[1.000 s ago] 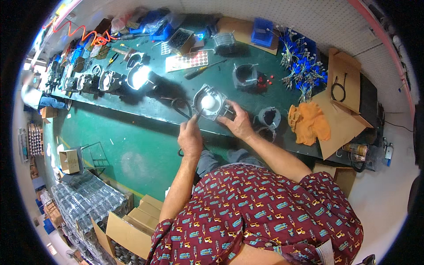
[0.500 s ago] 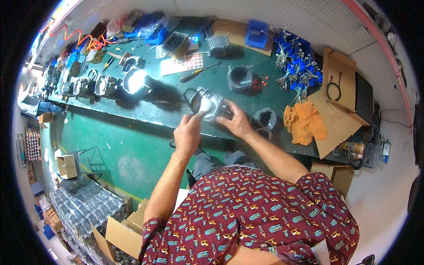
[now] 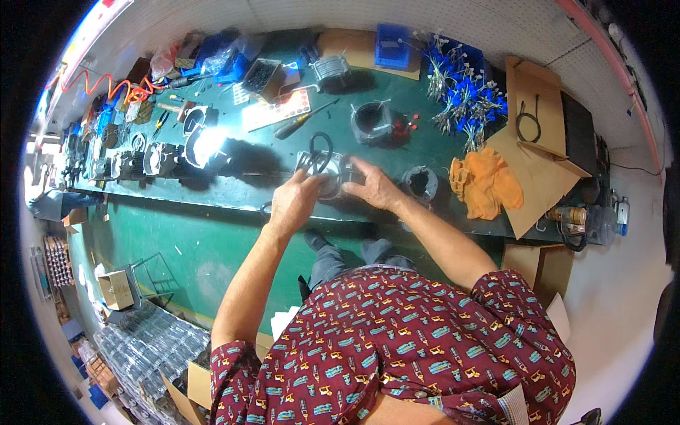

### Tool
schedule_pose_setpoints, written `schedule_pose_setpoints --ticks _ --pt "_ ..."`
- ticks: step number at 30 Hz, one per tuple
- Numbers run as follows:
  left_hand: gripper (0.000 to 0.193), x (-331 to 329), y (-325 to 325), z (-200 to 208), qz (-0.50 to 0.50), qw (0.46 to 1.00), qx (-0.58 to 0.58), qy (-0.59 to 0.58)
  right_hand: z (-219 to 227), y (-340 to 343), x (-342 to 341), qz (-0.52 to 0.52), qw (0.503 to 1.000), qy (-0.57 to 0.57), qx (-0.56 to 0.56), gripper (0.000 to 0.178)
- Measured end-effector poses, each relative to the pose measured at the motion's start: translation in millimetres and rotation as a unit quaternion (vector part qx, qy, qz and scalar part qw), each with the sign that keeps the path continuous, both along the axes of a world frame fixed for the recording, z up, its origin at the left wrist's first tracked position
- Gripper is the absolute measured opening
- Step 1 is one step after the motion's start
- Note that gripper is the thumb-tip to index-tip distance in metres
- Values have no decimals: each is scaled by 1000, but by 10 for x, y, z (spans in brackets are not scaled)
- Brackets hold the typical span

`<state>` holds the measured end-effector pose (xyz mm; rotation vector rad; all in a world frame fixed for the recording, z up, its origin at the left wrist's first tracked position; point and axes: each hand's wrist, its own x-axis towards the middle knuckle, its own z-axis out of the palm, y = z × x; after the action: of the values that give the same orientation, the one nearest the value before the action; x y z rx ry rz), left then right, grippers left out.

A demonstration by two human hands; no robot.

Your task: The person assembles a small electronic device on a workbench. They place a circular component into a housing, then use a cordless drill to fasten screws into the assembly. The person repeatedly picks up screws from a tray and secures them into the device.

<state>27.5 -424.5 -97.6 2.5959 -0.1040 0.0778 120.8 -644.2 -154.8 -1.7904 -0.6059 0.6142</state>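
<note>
A grey metal housing (image 3: 331,188) with a roundish opening is at the bench's front edge, directly before me. From it a black cable (image 3: 321,144) rises in a loop, and its other part hangs near the edge. My left hand (image 3: 295,201) is closed at the housing's left side, its fingertips pinching the cable; the exact grip is partly hidden. Thumb and fingers of my right hand (image 3: 377,188) hold the housing's right side. Just right of that hand stands a round grey metal ring-shaped part (image 3: 421,182).
Beyond are a bag-lined container (image 3: 371,122), small red parts (image 3: 404,127), a screwdriver (image 3: 294,126) and a sticker sheet (image 3: 280,110). Orange gloves (image 3: 485,183) lie right, near blue-capped wire bundles (image 3: 469,99). Motor-like housings (image 3: 161,160) line the left, under a bright lamp (image 3: 207,145).
The housing has gone from tilted and raised to lower and flatter at the bench. My left hand has shifted from the white inner part onto the cable, whose loop now stands higher.
</note>
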Motion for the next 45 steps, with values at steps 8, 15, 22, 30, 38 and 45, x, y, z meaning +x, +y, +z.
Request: schedule_pose_setpoints --ticks 8,15,22,30,38,45 --pt "26 93 48 -31 14 1000 -28 1 -25 11 71 15 1000 4 16 79" --pt "27 148 121 1 3 999 -25 36 138 57 109 36 999 -4 -11 79" --pt "26 -75 173 124 13 996 -68 55 123 75 140 47 999 4 -10 80" --pt "29 -1015 256 -456 246 925 -283 -70 38 135 167 31 999 -17 13 77" --pt "38 -1135 606 -1446 388 838 -368 110 -60 254 73 -84 992 -92 -15 64" --pt "58 -424 930 -1701 267 877 -390 84 184 346 45 -110 973 -192 -59 62"
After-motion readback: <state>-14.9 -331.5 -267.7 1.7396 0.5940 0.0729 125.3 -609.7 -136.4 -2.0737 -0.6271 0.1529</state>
